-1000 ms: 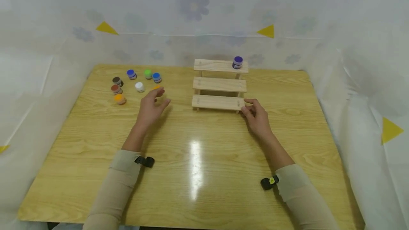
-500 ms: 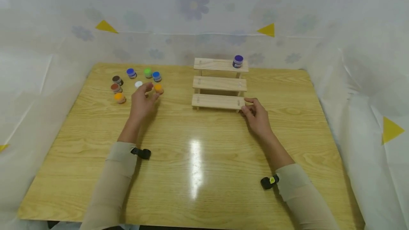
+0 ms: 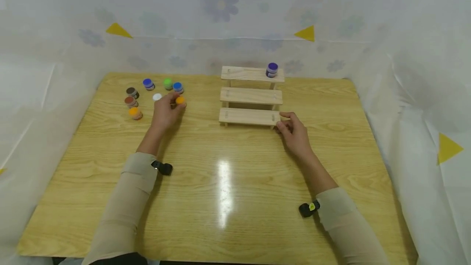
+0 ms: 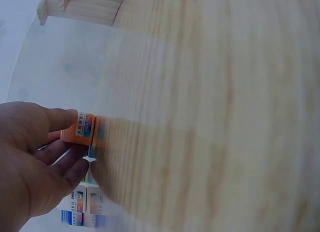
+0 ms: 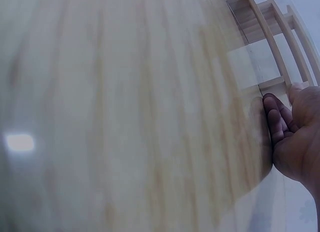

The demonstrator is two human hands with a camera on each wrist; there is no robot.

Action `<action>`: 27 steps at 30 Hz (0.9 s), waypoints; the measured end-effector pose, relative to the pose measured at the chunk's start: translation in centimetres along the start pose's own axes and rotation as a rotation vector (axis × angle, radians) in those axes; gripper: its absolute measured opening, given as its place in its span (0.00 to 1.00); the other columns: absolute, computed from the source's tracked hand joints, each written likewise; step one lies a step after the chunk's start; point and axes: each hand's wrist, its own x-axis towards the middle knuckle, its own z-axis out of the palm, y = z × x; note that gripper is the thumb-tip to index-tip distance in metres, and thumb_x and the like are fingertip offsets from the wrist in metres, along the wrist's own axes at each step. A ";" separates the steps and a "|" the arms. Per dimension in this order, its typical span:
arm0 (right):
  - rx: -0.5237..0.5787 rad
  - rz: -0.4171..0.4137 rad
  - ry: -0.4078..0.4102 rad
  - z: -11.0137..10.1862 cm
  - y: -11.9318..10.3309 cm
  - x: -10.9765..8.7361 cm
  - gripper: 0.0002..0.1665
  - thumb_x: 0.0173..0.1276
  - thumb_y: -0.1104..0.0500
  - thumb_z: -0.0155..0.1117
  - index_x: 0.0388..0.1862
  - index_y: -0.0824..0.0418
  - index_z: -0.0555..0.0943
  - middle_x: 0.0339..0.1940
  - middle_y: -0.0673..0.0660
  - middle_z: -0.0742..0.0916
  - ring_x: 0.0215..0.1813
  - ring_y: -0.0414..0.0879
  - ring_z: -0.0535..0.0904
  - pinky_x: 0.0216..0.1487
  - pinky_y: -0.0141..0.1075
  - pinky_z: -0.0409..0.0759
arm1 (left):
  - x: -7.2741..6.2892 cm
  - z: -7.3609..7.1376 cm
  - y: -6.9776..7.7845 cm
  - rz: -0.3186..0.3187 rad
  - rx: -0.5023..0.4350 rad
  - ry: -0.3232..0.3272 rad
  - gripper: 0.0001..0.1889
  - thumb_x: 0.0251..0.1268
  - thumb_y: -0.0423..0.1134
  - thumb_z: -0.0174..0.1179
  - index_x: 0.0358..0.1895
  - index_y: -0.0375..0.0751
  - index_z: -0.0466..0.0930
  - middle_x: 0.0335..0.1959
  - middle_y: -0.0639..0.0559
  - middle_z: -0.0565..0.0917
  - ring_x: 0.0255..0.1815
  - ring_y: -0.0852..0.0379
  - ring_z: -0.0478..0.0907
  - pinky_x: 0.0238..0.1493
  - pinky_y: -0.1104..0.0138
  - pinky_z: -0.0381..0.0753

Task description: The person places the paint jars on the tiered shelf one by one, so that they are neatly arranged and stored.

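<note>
My left hand (image 3: 163, 113) is at a small orange-lidded paint jar (image 3: 180, 100) on the left part of the table. In the left wrist view its thumb lies against the labelled side of that orange jar (image 4: 84, 129), and the fingers curl behind it. A white-lidded jar (image 3: 157, 97) is right beside this hand, partly covered by it. My right hand (image 3: 297, 136) pinches the right end of the lowest step of a three-step wooden rack (image 3: 248, 117). On the rack's top step stands a purple-lidded jar (image 3: 272, 70).
Around the left hand stand more jars: green (image 3: 168, 84), light blue (image 3: 178, 88), dark blue (image 3: 149, 84), black (image 3: 132, 92), brown (image 3: 131, 102) and another orange one (image 3: 135, 113). Floral sheeting (image 3: 220, 3) closes off the back and sides of the wooden table (image 3: 257, 183).
My left hand has drawn back left from over the orange jar, uncovering it, then closed its thumb and fingers on it. The right hand keeps its hold on the rack's end.
</note>
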 end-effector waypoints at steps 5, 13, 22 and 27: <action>0.007 -0.014 0.005 -0.1 -0.2 -0.2 0.24 0.84 0.55 0.59 0.73 0.62 0.74 0.43 0.66 0.91 0.45 0.61 0.89 0.43 0.23 0.82 | 0.1 0.3 0.5 0.015 0.046 -0.007 0.27 0.78 0.36 0.65 0.74 0.29 0.73 0.64 0.30 0.82 0.64 0.36 0.80 0.65 0.47 0.81; 0.003 -0.020 0.014 0.0 -0.1 -0.1 0.24 0.84 0.54 0.59 0.73 0.61 0.74 0.41 0.64 0.91 0.43 0.57 0.89 0.43 0.24 0.83 | 0.1 0.6 1.8 0.058 0.053 -0.046 0.27 0.79 0.38 0.64 0.74 0.29 0.72 0.68 0.32 0.80 0.67 0.35 0.79 0.69 0.44 0.77; -0.004 -0.015 0.021 0.0 -0.2 -0.1 0.24 0.84 0.54 0.59 0.73 0.61 0.74 0.42 0.64 0.91 0.45 0.57 0.89 0.44 0.24 0.82 | 1.0 0.1 5.5 0.164 0.100 -0.034 0.28 0.77 0.43 0.65 0.74 0.34 0.74 0.67 0.36 0.81 0.67 0.39 0.79 0.67 0.47 0.79; -0.006 -0.001 0.021 0.1 -0.1 0.1 0.24 0.84 0.54 0.59 0.73 0.60 0.75 0.42 0.63 0.91 0.44 0.56 0.89 0.44 0.24 0.83 | 1.9 -0.1 8.1 0.224 0.116 -0.054 0.29 0.79 0.45 0.63 0.76 0.36 0.72 0.70 0.38 0.79 0.69 0.40 0.77 0.68 0.46 0.78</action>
